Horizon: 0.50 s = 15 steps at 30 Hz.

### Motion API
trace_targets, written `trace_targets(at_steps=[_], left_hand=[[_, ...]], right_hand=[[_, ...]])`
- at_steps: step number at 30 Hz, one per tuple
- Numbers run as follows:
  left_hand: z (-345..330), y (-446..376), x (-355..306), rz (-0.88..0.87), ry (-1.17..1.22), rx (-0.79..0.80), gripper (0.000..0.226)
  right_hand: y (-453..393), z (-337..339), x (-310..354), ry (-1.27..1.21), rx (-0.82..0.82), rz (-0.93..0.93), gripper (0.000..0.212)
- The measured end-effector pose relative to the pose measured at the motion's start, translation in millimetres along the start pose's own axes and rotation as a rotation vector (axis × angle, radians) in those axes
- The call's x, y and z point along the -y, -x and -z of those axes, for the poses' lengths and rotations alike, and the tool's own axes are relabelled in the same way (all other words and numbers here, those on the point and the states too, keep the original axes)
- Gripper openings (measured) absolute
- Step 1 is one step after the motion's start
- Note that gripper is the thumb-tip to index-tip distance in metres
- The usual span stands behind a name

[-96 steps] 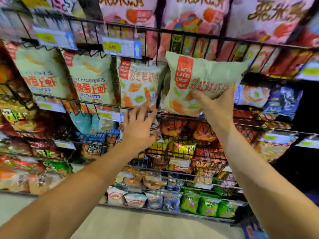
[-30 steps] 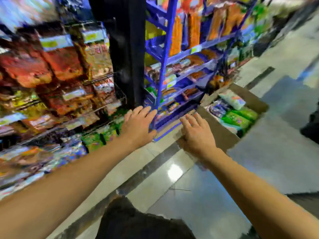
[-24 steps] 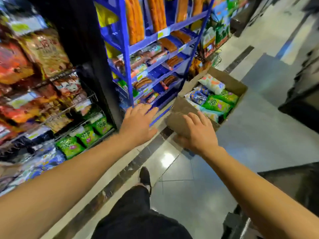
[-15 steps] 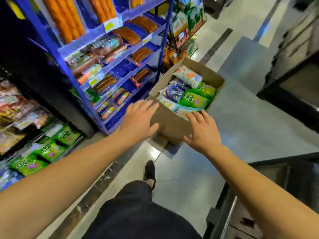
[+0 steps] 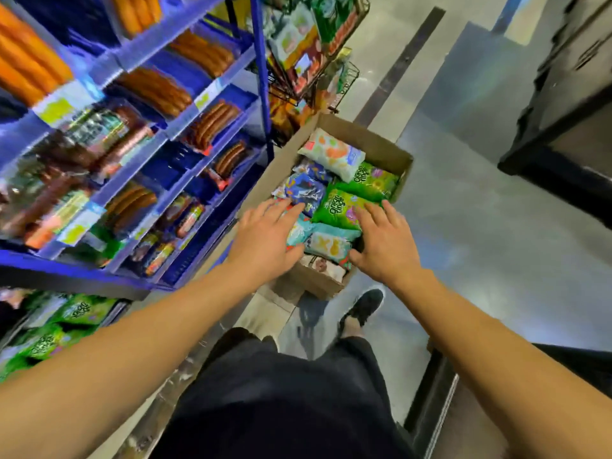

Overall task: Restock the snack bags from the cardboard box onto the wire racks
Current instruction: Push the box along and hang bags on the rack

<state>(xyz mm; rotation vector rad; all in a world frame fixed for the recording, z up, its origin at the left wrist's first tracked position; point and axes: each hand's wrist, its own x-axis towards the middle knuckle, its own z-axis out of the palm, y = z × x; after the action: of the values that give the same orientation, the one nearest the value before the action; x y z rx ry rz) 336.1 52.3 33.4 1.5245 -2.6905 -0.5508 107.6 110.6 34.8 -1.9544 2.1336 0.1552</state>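
Head cam is looking down at the cardboard box (image 5: 381, 150) sitting on the floor beside the blue shelving (image 5: 139, 127), packed with snack bags (image 5: 337, 207). Both arms are reaching over it: left hand (image 5: 265, 236) is hovering with fingers spread and straight, right hand (image 5: 384, 240) is doing the same, holding nothing. Can't tell if they're touching the bags. A wire rack (image 5: 314, 44) is standing behind the box.

1. Box (image 5: 381, 150), frame centre: top open, bags (image 5: 341, 210) packed wall to wall.
2. Left hand (image 5: 265, 240) and right hand (image 5: 384, 243): over the near bags; far bags uncovered.
3. Blue shelving (image 5: 261, 77): just beside the box's left wall.
4. Floor (image 5: 480, 243), right of box: open.
5. Dark counter (image 5: 563, 127), upper right: well apart.
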Motion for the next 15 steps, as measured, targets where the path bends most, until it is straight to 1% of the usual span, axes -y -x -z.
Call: trace_targets(at_steps=[3, 6, 9, 12, 14, 15], left_hand=[[-10, -49, -14, 0.066, 0.04, -0.001, 0.074], [-22, -103, -30, 0.156, 0.072, -0.011, 0.074], [-29, -156, -47, 0.275, 0.093, -0.012, 0.076], [-41, -197, -57, 0.414, 0.125, 0.004, 0.074], [-54, -220, -57, 0.449, 0.137, -0.021, 0.073], [-61, -231, -56, 0.472, 0.135, -0.005, 0.074]], right_hand=[[-59, -9, -43, 0.009, 0.057, 0.056, 0.091], [-131, -15, -86, 0.038, 0.102, 0.152, 0.093], [-199, -19, -124, 0.051, 0.149, 0.252, 0.093], [-254, -22, -153, 0.017, 0.152, 0.337, 0.093], [-287, -28, -164, 0.007, 0.155, 0.383, 0.092], [-302, -33, -170, 0.011, 0.152, 0.405, 0.091]])
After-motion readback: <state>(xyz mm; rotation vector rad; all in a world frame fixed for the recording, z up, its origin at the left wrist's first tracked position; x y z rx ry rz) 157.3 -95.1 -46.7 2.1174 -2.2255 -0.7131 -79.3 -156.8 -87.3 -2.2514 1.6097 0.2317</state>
